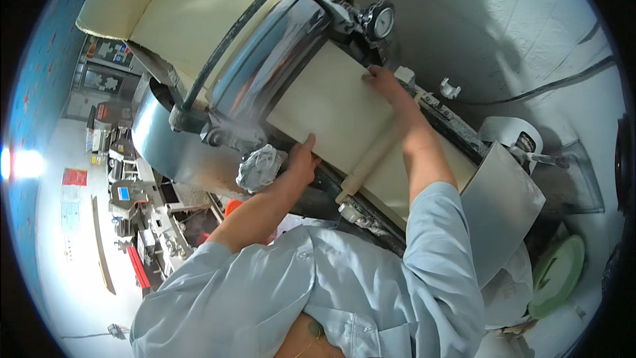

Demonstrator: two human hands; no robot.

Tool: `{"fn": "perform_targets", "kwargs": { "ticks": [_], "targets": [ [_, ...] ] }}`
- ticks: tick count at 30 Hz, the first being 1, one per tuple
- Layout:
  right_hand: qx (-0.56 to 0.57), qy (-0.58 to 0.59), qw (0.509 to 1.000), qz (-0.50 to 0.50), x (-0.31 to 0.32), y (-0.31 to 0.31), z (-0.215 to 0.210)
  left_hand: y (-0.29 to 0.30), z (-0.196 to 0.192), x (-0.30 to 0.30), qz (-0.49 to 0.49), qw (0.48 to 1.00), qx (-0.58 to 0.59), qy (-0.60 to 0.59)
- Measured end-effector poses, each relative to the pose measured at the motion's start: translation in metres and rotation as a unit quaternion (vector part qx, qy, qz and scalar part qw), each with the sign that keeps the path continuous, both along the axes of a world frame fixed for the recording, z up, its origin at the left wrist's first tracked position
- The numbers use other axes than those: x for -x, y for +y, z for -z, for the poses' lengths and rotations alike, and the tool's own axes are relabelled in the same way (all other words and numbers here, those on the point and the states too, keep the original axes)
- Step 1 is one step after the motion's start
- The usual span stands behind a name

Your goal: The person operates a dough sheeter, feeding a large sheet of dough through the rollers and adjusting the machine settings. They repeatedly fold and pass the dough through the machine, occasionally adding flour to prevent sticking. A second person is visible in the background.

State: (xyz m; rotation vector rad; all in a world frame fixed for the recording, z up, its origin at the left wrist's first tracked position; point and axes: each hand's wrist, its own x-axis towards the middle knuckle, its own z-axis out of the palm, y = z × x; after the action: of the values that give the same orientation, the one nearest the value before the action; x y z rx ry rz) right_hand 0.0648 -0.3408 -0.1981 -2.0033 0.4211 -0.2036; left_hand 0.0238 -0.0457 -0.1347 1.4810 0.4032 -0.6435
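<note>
Head view: beside the curved metal cover (275,56), I seem to be aligning the pale sheet (338,106), left hand (303,161) and right hand (382,79) apart at opposite edges, grip unclear; next needs even guiding.

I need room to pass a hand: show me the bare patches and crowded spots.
Bare: the pale sheet between left hand and right hand, bordered by curved metal and pale rod; the grey board beside the right sleeve. Crowded: far left, packed with machines.
</note>
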Motion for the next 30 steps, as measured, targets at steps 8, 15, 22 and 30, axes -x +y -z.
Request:
{"fn": "perform_targets", "kwargs": {
  "ticks": [8, 15, 22, 30],
  "targets": [
    [0.029, 0.049, 0.997, -0.044, 0.017, -0.030, 0.011, 0.003, 0.003, 0.007, 0.024, 0.999, -0.042, 0.018],
    [0.010, 0.044, 0.999, 0.000, 0.017, -0.016, -0.010, 0.014, 0.012, -0.005, 0.029, 0.999, -0.029, 0.015],
    [-0.017, -0.145, 0.982, 0.120, 0.034, -0.006, -0.062, 0.010, -0.124, 0.082, 0.444, 0.882, -0.152, 0.044],
    [0.209, -0.482, 0.816, 0.241, 0.039, 0.002, -0.159, -0.148, -0.244, -0.010, 0.495, 0.504, -0.168, -0.688]
  ]
}}
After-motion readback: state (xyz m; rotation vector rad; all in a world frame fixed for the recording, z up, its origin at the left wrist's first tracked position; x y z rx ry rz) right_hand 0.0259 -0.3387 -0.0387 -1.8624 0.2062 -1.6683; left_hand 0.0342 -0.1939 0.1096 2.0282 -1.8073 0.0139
